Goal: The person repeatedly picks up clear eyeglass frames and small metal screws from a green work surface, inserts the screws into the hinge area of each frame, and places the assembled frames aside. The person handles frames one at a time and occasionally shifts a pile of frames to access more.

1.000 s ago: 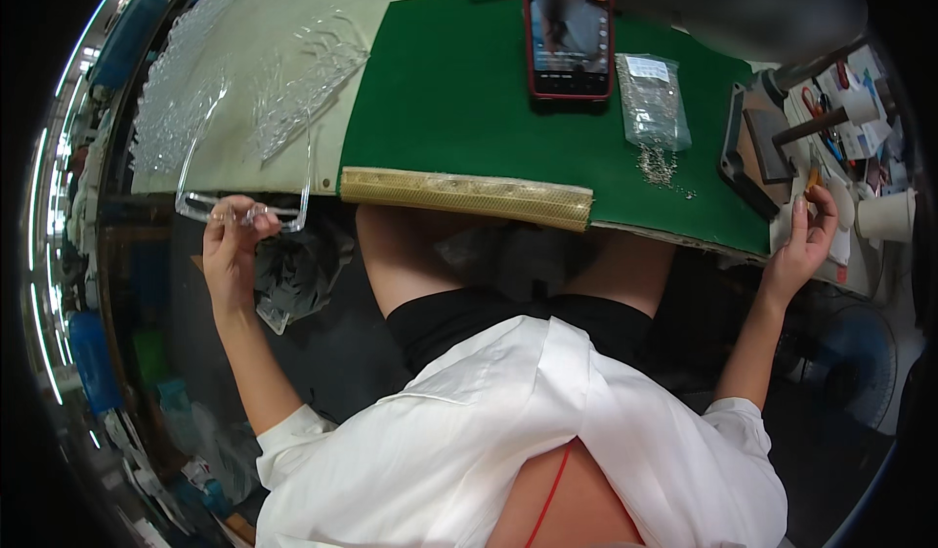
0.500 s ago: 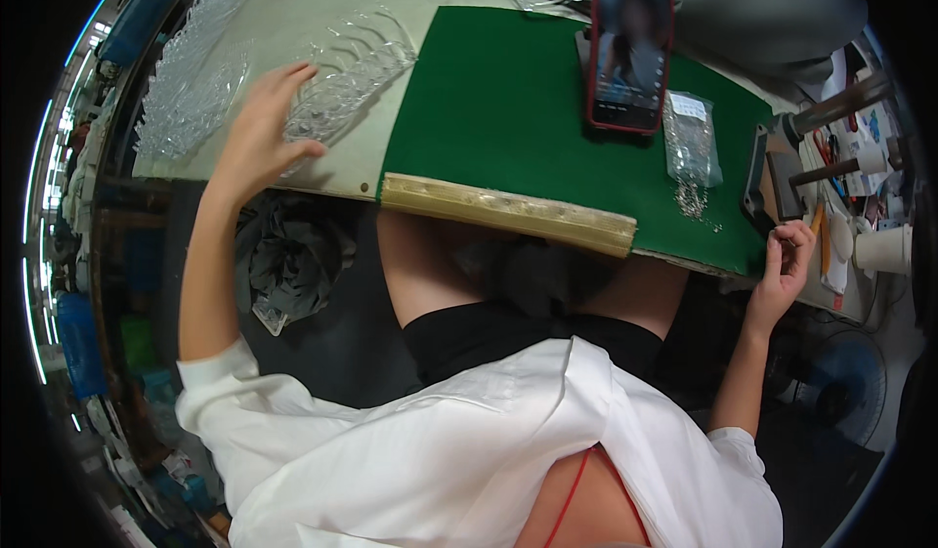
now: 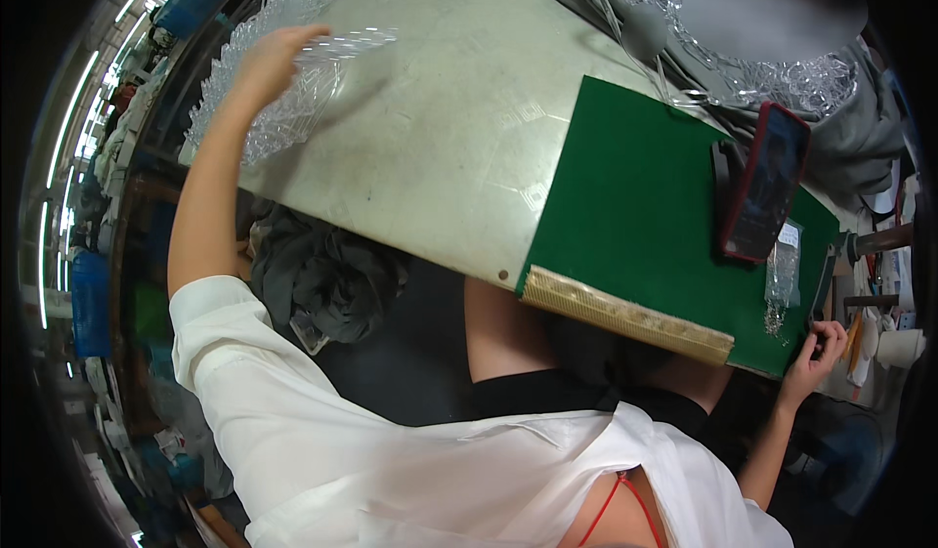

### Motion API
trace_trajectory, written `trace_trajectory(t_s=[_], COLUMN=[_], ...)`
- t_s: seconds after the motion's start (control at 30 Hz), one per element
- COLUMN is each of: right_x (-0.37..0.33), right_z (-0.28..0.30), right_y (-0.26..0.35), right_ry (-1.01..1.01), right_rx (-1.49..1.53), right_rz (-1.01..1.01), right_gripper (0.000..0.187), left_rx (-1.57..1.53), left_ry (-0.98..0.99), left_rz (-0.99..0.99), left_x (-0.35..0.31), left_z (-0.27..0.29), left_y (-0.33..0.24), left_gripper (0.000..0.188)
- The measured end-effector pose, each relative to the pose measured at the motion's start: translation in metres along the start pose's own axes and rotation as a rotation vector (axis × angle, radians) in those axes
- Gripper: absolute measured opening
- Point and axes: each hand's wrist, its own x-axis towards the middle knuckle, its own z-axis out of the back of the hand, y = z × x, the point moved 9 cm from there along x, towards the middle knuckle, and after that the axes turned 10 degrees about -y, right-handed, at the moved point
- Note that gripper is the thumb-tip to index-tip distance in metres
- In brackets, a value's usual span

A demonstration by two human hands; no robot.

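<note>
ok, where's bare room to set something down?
Widest: table between clear frames and mat, faint marks aside. Also the mat left of the phone, beyond the gold strip. Crowded: mat's right end (bag, loose bits); far right corner (grey cloth).

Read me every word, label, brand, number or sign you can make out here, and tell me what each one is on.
No text can be read in this view.
White label on the small clear bag: any printing is too small and blurred to read.
Red-edged phone: its screen is seen at a slant, and anything written on it is too small and blurred to read.
</note>
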Motion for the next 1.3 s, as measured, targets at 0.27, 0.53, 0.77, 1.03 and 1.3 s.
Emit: trace_trajectory(t_s=[0.27, 0.53, 0.77, 1.03, 1.3], right_x=[0.004, 0.013, 0.01, 0.006, 0.005], right_z=[-0.001, -0.003, 0.016, 0.023, -0.004], right_y=[0.012, 0.028, 0.024, 0.025, 0.029], right_ry=[-0.008, -0.072, -0.129, -0.137, 0.253], right_rx=[-0.12, -0.071, -0.025, 0.084, 0.243], right_rz=[-0.016, -0.004, 0.029, 0.079, 0.141], right_gripper=[0.011, 0.012, 0.014, 0.018, 0.012], left_rx=[0.19, 0.076, -0.43, -0.686, -1.266], left_ry=[0.12, -0.22, -0.29, 0.392, 0.939], left_rz=[0.235, -0.238, -0.467, -0.296, 0.094], left_x=[-0.02, 0.067, 0.104, 0.101, -0.048], left_z=[-0.101, 0.008, -0.029, -0.078, -0.029], left_y=[0.212, -0.087, -0.416, -0.366, -0.374], left_gripper=[0.037, 0.068, 0.051, 0.038, 0.072])
